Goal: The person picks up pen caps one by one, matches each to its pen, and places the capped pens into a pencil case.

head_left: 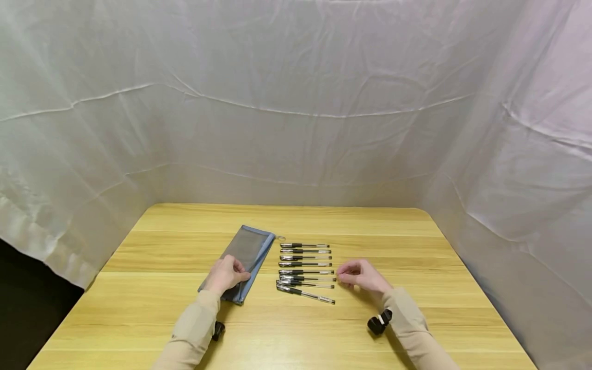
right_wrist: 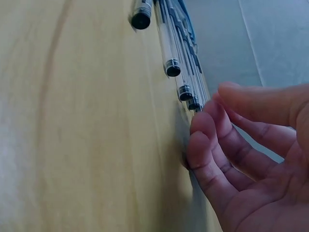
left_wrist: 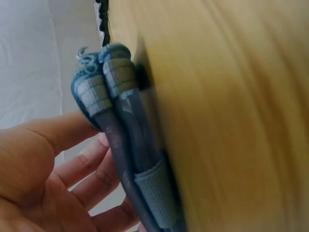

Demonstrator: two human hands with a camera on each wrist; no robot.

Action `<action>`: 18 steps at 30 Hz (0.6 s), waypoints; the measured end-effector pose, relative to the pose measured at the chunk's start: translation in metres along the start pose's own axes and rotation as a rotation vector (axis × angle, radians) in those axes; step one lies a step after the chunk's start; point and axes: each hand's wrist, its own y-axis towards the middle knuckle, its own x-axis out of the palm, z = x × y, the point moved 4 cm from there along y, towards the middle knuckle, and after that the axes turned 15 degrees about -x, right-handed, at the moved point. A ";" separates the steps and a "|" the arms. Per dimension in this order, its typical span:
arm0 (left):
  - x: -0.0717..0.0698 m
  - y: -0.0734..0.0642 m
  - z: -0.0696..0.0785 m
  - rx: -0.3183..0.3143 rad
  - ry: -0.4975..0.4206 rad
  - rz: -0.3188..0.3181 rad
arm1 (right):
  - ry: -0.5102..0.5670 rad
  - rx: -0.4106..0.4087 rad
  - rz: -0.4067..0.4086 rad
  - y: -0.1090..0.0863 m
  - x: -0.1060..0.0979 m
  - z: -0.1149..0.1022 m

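Note:
A grey mesh zip pouch (head_left: 248, 245) with blue edging lies slanted on the table. My left hand (head_left: 226, 275) is over its near half, and the thumb and fingertips pinch the blue zip edge (left_wrist: 120, 79). To the right of the pouch, several clear-barrelled gel pens (head_left: 305, 264) with black grips lie in a column, caps to the left. The nearest pen (head_left: 305, 294) slants away from the others. At the right ends of the pens, my right hand (head_left: 363, 275) has its fingers loosely bent with nothing between them, fingertips close to the pen ends (right_wrist: 185, 93).
The wooden table (head_left: 296, 334) has rounded far corners. Pale cloth (head_left: 296, 144) hangs behind it and along both sides. A small zip pull (head_left: 280, 238) sticks out from the pouch's far corner towards the pens. Black wrist cameras (head_left: 380, 322) sit under both forearms.

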 end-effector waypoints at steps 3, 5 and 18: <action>0.000 0.000 0.001 0.014 -0.018 -0.003 | -0.032 0.032 -0.043 0.000 0.005 -0.003; 0.000 0.000 0.001 0.028 -0.037 -0.007 | -0.055 0.042 -0.071 0.000 0.009 -0.006; 0.001 0.001 -0.003 0.078 -0.127 0.032 | -0.249 0.016 -0.189 0.003 0.035 -0.026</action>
